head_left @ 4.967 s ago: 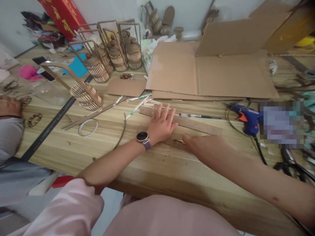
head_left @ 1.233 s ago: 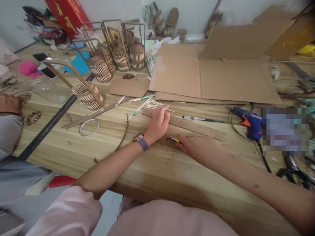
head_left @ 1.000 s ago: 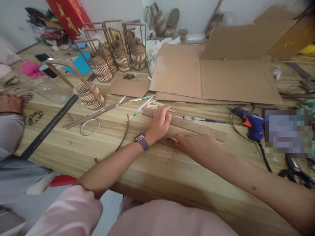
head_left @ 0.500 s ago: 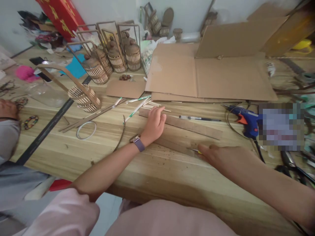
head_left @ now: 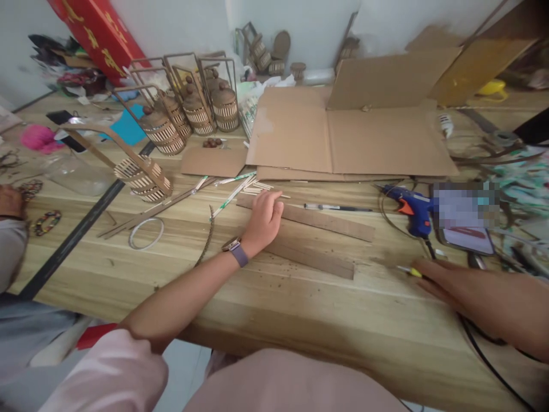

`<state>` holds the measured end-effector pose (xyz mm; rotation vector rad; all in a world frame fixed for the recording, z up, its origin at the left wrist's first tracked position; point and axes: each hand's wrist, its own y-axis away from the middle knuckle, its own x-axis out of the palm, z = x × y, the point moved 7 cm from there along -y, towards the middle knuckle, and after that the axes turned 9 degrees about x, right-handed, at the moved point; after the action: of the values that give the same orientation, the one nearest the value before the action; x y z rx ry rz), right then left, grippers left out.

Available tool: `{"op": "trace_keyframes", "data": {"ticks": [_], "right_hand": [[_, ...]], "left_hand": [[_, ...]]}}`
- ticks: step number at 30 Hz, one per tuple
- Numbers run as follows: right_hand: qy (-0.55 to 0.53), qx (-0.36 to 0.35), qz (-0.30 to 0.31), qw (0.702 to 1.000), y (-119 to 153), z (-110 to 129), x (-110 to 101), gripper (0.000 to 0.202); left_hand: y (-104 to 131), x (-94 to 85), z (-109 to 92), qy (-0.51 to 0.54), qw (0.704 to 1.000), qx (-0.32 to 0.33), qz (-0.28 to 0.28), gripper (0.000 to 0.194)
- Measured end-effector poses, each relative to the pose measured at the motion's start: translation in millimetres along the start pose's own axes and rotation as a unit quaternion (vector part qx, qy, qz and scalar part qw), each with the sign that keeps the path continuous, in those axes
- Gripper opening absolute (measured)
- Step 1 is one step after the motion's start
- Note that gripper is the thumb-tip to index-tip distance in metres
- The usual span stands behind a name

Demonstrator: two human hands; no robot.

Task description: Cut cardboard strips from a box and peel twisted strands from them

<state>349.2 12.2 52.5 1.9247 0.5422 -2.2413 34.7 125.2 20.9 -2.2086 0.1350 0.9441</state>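
Note:
My left hand (head_left: 263,220) rests on the tabletop at the left ends of two brown cardboard strips, its fingers lying forward over them. The upper strip (head_left: 330,222) runs off to the right, and the lower strip (head_left: 315,262) lies nearer to me with its right end bare. In my right hand (head_left: 446,280) is a utility knife (head_left: 414,272) with a yellow body, mostly covered by my fingers. Its pale tip points left, apart from the strips. A black pen (head_left: 338,207) lies just beyond the upper strip.
A blue glue gun (head_left: 412,209) lies beside a phone (head_left: 469,239) at the right. Large cardboard (head_left: 295,131) covers the back. Several small lidded baskets (head_left: 225,106) stand at the back left, with a handled basket (head_left: 146,177) nearer. Another person's hand (head_left: 9,201) rests at the left edge.
My right hand has moved right with the utility knife, away from the lower strip, whose right end now shows. My left hand stays on the strips. The view has shifted slightly.

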Motion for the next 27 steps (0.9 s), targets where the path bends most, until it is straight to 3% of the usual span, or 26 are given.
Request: {"op": "trace_keyframes", "data": {"ticks": [4, 8, 10, 12, 18, 22, 27], "right_hand": [[0.129, 0.010, 0.009, 0.992, -22, 16, 7, 0.042], [0.204, 0.005, -0.025, 0.979, -33, 33, 22, 0.050], [0.227, 0.010, -0.055, 0.972, -33, 40, 24, 0.050], [0.200, 0.011, -0.078, 0.977, -33, 52, 23, 0.048], [0.011, -0.072, -0.052, 0.996, -40, 102, 27, 0.032], [-0.034, -0.089, -0.085, 0.992, -31, 110, 18, 0.027], [-0.061, -0.098, -0.089, 0.989, -14, 113, 19, 0.020]], "left_hand": [[-3, -12.7, -23, -0.004, 0.998, 0.059, 0.030, 0.029], [13, -22.3, -45, -0.089, 0.962, 0.148, 0.211, 0.019], [28, -25.3, -43, -0.149, 0.932, 0.147, 0.295, 0.016], [37, -28.6, -39, -0.178, 0.917, 0.128, 0.333, 0.014], [39, -36.9, -46, -0.157, 0.936, 0.102, 0.298, 0.010], [57, -40.8, -59, -0.161, 0.935, 0.110, 0.295, 0.008], [86, -41.7, -68, -0.158, 0.935, 0.148, 0.280, 0.018]]}}
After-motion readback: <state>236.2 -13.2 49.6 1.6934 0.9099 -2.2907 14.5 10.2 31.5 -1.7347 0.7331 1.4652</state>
